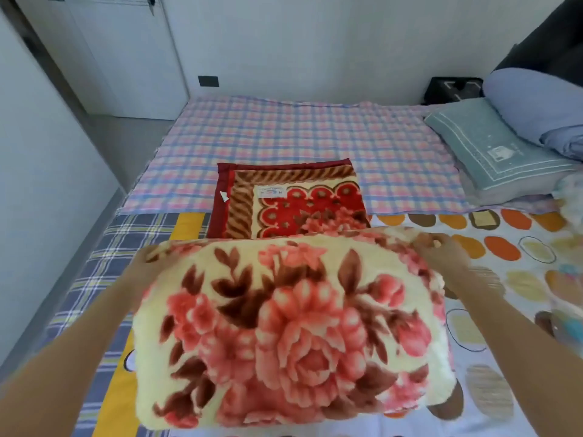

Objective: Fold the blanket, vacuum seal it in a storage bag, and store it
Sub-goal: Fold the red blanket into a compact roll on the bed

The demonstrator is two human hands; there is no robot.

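Note:
A thick cream blanket (290, 326) with pink roses and brown leaves lies part-folded on the bed in front of me. Its near half is lifted into a bulky fold. The far half lies flat, showing a red border and a white label. My left hand (151, 258) grips the fold's far left corner, its fingers mostly hidden in the pile. At the far right corner my right hand (441, 247) grips the fold, fingers curled over the edge. No storage bag is plainly in view.
The bed (284, 130) carries a pink-and-blue checked sheet and patterned covers. A green pillow (492, 149) and a rolled grey quilt (542, 105) sit at the right. A white cupboard door (126, 52) and a strip of floor lie at the left.

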